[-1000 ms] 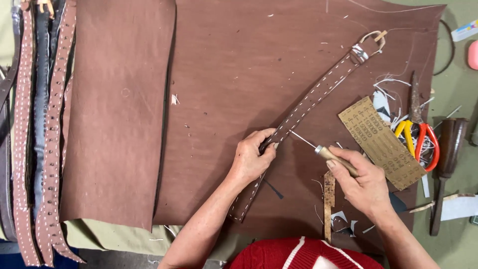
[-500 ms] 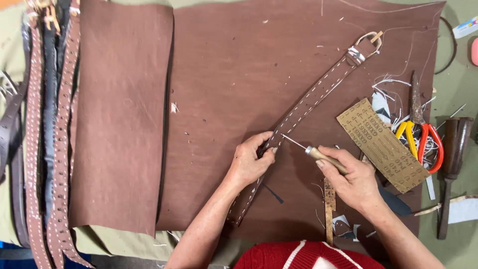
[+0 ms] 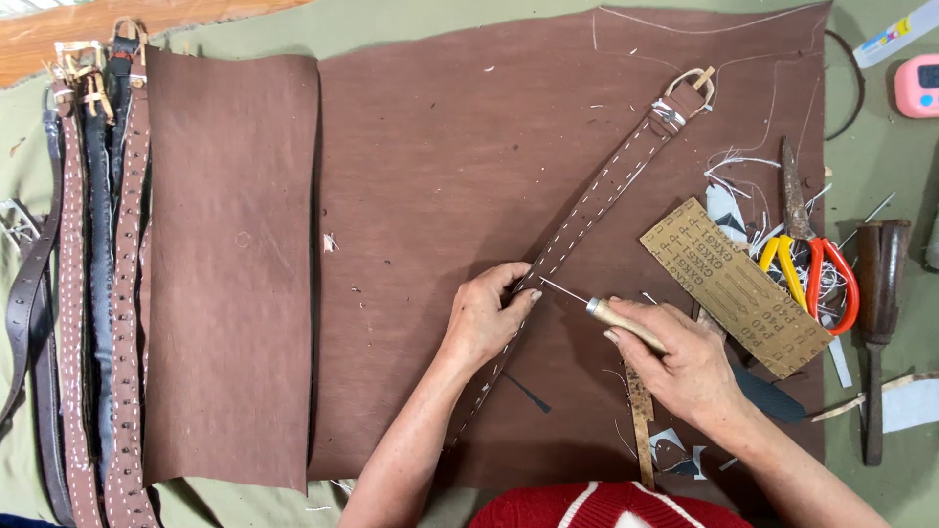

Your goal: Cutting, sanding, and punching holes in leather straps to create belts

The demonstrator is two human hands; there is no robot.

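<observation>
Across the middle of the tabletop (image 3: 411, 29), on a large brown leather sheet (image 3: 469, 176), a brown stitched strap (image 3: 587, 210) runs slantwise from a metal buckle (image 3: 691, 86) at the upper right down towards the person's body. The left hand (image 3: 486, 318) presses on the strap about midway along it, its fingers (image 3: 521, 295) curled over the strap's edge, gripping nothing else. The right hand (image 3: 685, 362) is clenched around the pale wooden handle of an awl (image 3: 611, 315), whose thin metal tip points left and reaches the strap just beside the left fingertips.

Just right of the right hand lies a tan perforated card (image 3: 738, 288), slanted, its lower corner close to the knuckles. Beyond it, on thread scraps and paper offcuts, are scissors with yellow and red handles (image 3: 810, 264), and further right a dark wooden-handled tool (image 3: 878, 323). A narrow tan strip (image 3: 641, 420) lies under the right wrist. A pink device (image 3: 919, 86) sits at the far right edge.

To the left, a second brown leather piece (image 3: 230, 293) overlaps the big sheet, and beside it a row of finished belts (image 3: 98, 293), brown and dark, lies side by side along the left edge. Nothing lies between the two hands but the awl's tip and the strap. No container shows.
</observation>
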